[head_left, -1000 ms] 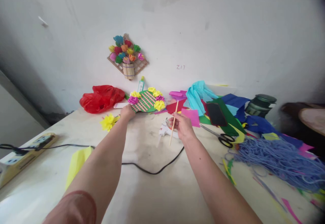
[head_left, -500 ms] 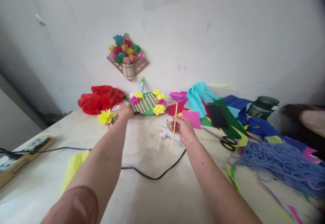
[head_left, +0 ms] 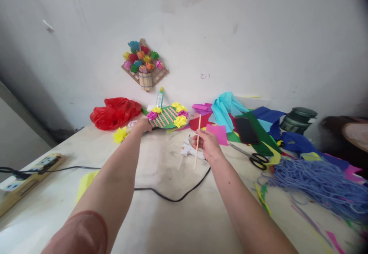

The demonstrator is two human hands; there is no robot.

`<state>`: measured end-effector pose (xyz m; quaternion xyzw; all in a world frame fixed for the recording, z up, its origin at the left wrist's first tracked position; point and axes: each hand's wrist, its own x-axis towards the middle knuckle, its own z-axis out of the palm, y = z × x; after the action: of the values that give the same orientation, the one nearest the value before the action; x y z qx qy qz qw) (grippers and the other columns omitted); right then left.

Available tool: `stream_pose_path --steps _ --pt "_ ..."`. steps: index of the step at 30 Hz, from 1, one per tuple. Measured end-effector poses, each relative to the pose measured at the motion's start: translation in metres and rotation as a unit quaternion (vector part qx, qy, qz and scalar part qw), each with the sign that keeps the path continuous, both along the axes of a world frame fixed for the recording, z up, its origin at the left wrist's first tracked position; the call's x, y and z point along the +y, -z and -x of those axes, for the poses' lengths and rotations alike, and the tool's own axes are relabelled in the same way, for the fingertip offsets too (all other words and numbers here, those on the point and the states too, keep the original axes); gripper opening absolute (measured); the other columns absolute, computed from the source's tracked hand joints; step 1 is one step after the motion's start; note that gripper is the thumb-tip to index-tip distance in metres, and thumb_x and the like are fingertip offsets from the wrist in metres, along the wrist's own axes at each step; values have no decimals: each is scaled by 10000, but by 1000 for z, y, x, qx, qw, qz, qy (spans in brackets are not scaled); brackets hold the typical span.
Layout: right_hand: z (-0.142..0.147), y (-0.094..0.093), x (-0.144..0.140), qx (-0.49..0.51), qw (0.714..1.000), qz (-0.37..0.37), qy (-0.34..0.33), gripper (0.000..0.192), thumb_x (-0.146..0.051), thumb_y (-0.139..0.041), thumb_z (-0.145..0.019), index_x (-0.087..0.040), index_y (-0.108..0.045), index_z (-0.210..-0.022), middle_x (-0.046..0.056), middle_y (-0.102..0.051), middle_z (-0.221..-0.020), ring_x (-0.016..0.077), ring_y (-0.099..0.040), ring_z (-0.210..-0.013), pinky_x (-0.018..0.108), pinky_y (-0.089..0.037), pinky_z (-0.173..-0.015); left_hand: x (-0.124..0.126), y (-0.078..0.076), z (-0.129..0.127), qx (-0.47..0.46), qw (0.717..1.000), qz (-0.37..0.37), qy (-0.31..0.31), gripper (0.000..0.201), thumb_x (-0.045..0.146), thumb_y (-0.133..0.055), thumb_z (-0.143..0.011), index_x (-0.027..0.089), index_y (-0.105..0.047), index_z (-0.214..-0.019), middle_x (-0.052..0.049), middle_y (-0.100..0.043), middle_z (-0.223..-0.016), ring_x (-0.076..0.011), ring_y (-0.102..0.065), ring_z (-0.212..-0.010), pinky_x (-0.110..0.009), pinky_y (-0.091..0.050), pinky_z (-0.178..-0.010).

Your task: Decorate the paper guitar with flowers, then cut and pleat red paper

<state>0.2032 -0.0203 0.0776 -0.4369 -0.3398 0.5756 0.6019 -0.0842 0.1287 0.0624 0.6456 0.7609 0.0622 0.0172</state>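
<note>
In my right hand (head_left: 209,145), fingers closed, is a thin wooden stick (head_left: 197,154) held nearly upright. Just behind it a white glue gun (head_left: 186,148) lies on the table, partly covered by the stick and hand. My left hand (head_left: 142,125) reaches to the far side, closed on the left end of a green paper craft (head_left: 171,124) trimmed with pink strips and yellow and magenta paper flowers. Its fingers are partly hidden. A yellow paper flower (head_left: 120,134) shows beside my left forearm.
Scissors (head_left: 258,161), a phone (head_left: 246,130), coloured paper (head_left: 218,134) and a heap of blue cord (head_left: 319,187) lie to the right. A red plastic bag (head_left: 115,112) and glue bottle (head_left: 160,97) stand at the back. A power strip (head_left: 31,181) and black cable (head_left: 163,196) lie left and centre.
My left hand and forearm have shifted slightly, covering more of the craft's left part near the yellow flower. My right hand still has the stick, almost unmoved.
</note>
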Motion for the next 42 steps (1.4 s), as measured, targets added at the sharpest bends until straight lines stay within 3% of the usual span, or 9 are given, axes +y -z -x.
stream_pose_path --steps 3,7,19,25,32,42 --pt "0 -1 0 1 1000 -2 -2 66 -207 -562 -738 -143 -553 -722 3 -603 -484 98 -523 -365 185 -390 -346 -9 -7 -3 30 999 5 30 506 295 -680 -541 194 -616 -1033 -98 -660 -951 -287 -597 -916 -324 -457 -735" --pt "0 -2 -2 2 1000 -1 -1 62 -204 -560 -740 -145 -552 -720 2 -603 -484 95 -519 -360 183 -390 -340 -20 -4 -2 62 993 -70 75 558 334 -645 -598 193 -571 -1133 -102 -620 -1080 -278 -559 -1006 -319 -439 -796" --pt "0 -1 -1 9 1000 -2 -1 61 -190 -571 -727 -149 -543 -692 -3 -592 -477 96 -508 -357 193 -394 -343 -28 6 4 77 976 -188 80 566 203 -595 -663 209 -505 -1221 -77 -566 -1168 -265 -459 -1099 -325 -402 -883" --pt "1 -1 -2 13 1000 1 -14 97 -213 -611 -703 -154 -536 -684 -8 -588 -471 90 -505 -359 190 -403 -350 -36 7 -2 72 979 -185 54 565 177 -559 -696 227 -469 -1252 -73 -519 -1251 -259 -440 -1121 -343 -380 -904" --pt "2 1 0 8 1000 4 -10 61 -183 -560 -728 -153 -531 -684 -7 -587 -464 94 -507 -351 195 -408 -355 -36 4 -2 103 974 -196 55 540 206 -604 -670 217 -507 -1201 -84 -557 -1199 -276 -471 -1082 -379 -382 -882" --pt "2 5 1 -2 1000 5 -12 83 -213 -588 -718 -153 -536 -694 -6 -594 -476 92 -516 -359 186 -409 -356 -27 1 9 95 987 -128 33 574 344 -686 -600 169 -577 -1135 -144 -602 -1116 -341 -474 -1121 -402 -377 -918"
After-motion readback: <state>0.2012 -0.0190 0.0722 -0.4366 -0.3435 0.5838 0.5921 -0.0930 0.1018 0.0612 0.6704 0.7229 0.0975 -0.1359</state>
